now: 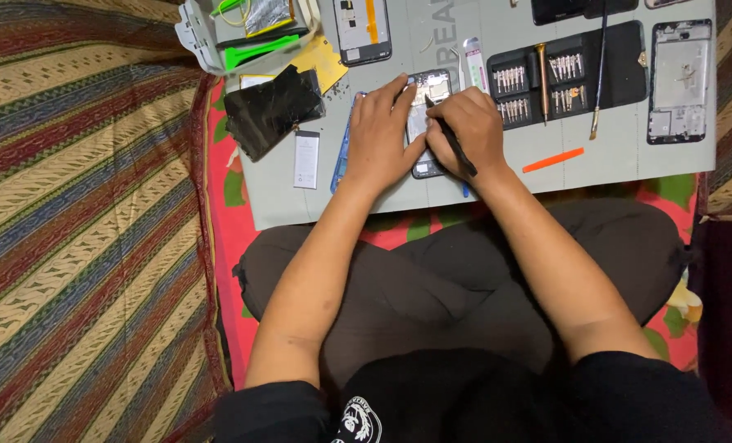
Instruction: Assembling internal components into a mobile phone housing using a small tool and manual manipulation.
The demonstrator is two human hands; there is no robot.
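Head view: the left hand (380,135) pins an opened phone (428,123) flat on the grey mat (497,176), centre; the right hand (467,130) pinches a black pointed tool (451,141) over it. A slip could gouge the board. Far right, the black bit case (565,78) holds rows of bits.

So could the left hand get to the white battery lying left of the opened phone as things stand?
Probably yes. The left hand rests on the opened phone, and the white battery lies flat on the grey mat just to its left, uncovered, with only bare mat between them.
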